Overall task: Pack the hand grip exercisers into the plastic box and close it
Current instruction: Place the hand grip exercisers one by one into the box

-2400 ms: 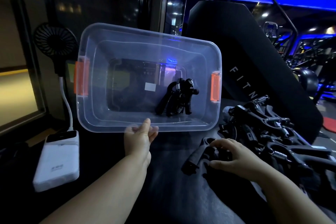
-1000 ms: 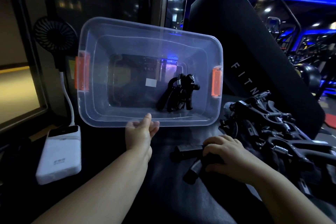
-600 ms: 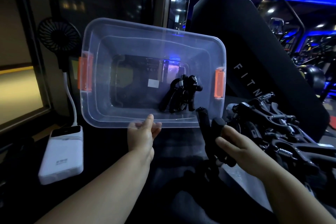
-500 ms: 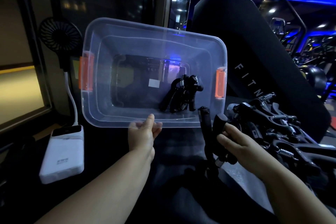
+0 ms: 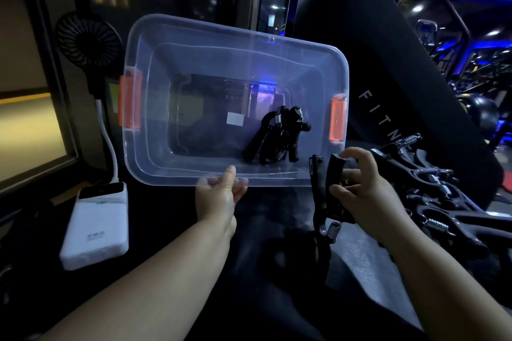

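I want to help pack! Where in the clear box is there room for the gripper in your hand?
The plastic box floor is bare between the left orange latch and the white sticker. The packed exercisers crowd its right end, near the right hand.

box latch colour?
Orange, both latches on the clear plastic box; head view.

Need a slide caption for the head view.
Left hand holds the clear box tipped up, exercisers inside; right hand grips another exerciser beside its near rim.
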Demonstrator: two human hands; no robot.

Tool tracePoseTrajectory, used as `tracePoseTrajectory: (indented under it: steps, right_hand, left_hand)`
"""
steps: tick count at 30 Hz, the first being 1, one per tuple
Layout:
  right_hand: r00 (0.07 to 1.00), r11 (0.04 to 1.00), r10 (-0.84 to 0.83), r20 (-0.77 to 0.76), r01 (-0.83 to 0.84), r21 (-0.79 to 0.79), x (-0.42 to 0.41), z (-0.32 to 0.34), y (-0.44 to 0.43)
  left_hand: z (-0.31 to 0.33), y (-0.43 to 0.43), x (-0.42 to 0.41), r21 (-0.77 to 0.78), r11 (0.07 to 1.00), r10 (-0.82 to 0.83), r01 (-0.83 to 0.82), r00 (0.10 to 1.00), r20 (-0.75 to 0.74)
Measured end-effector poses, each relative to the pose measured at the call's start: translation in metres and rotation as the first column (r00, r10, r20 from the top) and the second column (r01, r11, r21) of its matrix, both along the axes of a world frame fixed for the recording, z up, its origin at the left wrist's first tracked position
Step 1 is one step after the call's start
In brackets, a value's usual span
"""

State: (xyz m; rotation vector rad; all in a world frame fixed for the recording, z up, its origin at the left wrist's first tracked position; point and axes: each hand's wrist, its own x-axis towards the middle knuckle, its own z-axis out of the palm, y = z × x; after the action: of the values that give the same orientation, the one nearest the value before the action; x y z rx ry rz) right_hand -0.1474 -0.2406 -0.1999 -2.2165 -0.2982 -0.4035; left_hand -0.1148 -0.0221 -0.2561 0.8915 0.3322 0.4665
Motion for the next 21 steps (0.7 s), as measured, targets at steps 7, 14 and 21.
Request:
tracePoseTrajectory:
  steps: [7,14,21]
  right_hand:
    - [0.997,0.962,-0.032,0.074,0.051,-0.267,-0.0023,0.0036,0.0038]
    - [0.998,0.84,-0.036,-0.051,0.003,-0.542,-0.0056,-0.0008,0.0017]
    - [0.991,0.728,-0.072,-0.111,-0.024,-0.686,-0.0002,0.0065,0.0003]
  left_hand:
    - [0.001,-0.0006,-0.0001,-0.01,1.0,0.0,0.0,1.0,-0.007]
    - [0.0005,-0.0006,0.0007,-0.02,1.0,-0.006,0.006,1.0,-0.005]
    - [0.0009,-0.0003,0.0006,-0.032,0.999,-0.01,0.01,1.0,0.004]
